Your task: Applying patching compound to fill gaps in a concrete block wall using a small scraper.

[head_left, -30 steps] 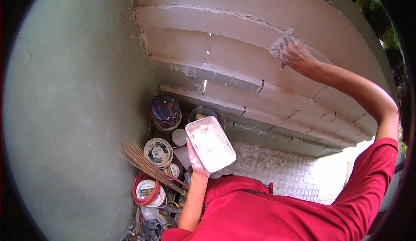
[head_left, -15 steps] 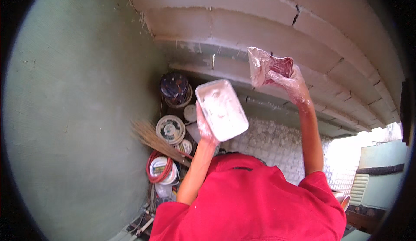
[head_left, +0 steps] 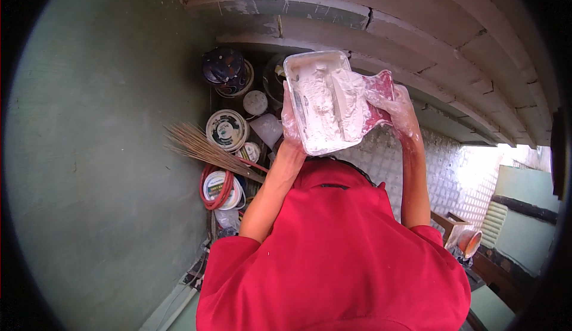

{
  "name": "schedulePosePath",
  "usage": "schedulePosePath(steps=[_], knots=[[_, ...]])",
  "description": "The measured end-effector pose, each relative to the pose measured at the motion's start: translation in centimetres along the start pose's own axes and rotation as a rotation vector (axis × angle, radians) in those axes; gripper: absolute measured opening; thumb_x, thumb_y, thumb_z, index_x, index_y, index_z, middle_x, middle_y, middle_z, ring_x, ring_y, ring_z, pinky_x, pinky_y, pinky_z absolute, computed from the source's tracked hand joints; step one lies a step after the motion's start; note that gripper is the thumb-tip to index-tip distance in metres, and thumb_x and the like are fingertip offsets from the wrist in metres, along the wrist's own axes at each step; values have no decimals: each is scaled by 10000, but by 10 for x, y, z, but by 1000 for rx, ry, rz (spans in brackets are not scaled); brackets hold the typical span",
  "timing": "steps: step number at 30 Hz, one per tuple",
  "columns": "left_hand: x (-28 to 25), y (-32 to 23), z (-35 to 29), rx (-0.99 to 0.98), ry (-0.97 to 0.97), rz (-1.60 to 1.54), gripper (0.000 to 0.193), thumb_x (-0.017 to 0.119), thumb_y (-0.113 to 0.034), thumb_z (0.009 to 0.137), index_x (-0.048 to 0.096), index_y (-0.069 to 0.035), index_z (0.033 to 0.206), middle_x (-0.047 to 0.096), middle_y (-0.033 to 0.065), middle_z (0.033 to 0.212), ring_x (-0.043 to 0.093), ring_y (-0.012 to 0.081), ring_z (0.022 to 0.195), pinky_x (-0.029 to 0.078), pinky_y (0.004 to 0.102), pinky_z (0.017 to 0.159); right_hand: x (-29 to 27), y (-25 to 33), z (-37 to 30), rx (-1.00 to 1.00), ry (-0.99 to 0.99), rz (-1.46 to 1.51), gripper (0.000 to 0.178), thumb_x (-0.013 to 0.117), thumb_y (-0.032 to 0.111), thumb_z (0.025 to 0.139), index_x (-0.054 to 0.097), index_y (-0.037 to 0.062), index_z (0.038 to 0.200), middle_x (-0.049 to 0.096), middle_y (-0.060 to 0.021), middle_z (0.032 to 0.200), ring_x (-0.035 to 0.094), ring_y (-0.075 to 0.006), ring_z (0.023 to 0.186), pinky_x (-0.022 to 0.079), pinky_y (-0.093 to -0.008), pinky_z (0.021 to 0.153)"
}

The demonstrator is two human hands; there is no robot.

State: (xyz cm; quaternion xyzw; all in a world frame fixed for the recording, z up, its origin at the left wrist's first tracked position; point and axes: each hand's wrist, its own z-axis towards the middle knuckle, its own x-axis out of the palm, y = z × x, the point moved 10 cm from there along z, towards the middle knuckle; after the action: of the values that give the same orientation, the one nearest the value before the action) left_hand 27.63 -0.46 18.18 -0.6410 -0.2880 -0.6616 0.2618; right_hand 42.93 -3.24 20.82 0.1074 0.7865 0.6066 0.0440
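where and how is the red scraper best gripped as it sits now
Probably by the bare red end of the scraper, coming from the person's right, fingers and thumb on opposite faces. That thin, flat end sticks out past the right rim of the white tray, where the right hand holds it; the other end reaches over the tray, smeared with white paste.
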Motion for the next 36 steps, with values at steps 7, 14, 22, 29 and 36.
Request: schedulePosePath(steps=[7, 14, 22, 29, 36], knots=[[-16, 23, -1, -18, -70, -3, 716, 379, -604, 949, 381, -70, 1426, 487, 146, 1387, 533, 319, 1211, 442, 495, 1020, -39, -9, -19, -6, -62, -11, 207, 697, 96, 823, 670, -39, 976, 676, -45, 857, 622, -92, 690, 508, -248, 637], [-53, 29, 10, -44, -127, 1, 717, 386, -600, 948, 381, -63, 1424, 501, 140, 1374, 548, 304, 1197, 460, 481, 1007, -58, -30, -19, -5, -123, 13, 199, 688, 94, 838, 669, -36, 987, 678, -48, 866, 621, -88, 691, 508, -244, 640], [-79, 20, 10, 23, -163, 177, 679, 379, -565, 963, 390, -58, 1416, 516, 140, 1358, 569, 301, 1173, 486, 475, 983, -102, -69, -29, -12, -308, -37, 199, 669, 114, 861, 657, -20, 1008, 674, -33, 865, 610, -64, 635, 473, -215, 536], [-54, 41, 26, -99, -26, -21, 691, 390, -573, 956, 386, -60, 1420, 507, 148, 1368, 561, 312, 1186, 471, 486, 999, -123, -59, -37, -107, -366, 363, 294, 613, 86, 891, 579, -4, 1168, 670, -38, 986, 656, -87, 701, 499, -185, 542], [-49, 60, 26, -103, -117, 49, 687, 383, -565, 958, 373, -65, 1430, 497, 144, 1383, 555, 317, 1196, 458, 501, 1013, -136, -16, -29, -175, -383, 551, 227, 566, 173, 962, 565, 47, 1150, 635, -16, 942, 502, -22, 568, 345, -159, 418]])
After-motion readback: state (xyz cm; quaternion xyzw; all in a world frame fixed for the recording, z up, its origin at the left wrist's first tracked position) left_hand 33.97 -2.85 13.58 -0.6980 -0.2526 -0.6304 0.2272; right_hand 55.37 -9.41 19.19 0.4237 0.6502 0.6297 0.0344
